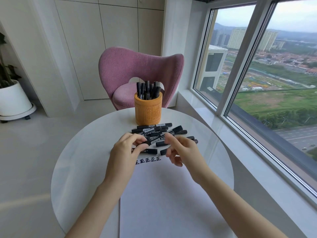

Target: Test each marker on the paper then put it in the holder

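Over the paper (163, 194), left hand (127, 149) grips a marker (151, 141) beside right hand (181, 152).

Each marker (151, 130) is black with a pale printed label. The holder (148, 109) is orange-tan with a carved pattern. The paper (163, 194) is white, with dark blue marks (148, 160) along its far edge. The tabletop (82, 160) is glossy white and the chair (137, 66) pink.

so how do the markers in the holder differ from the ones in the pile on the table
The markers in the holder stand upright or lean, packed together inside the orange holder; the pile of markers lies flat and crisscrossed on the white table. The holder's markers show only their upper parts; the pile's show mostly full length, labels visible. Both sets are black and look capped.
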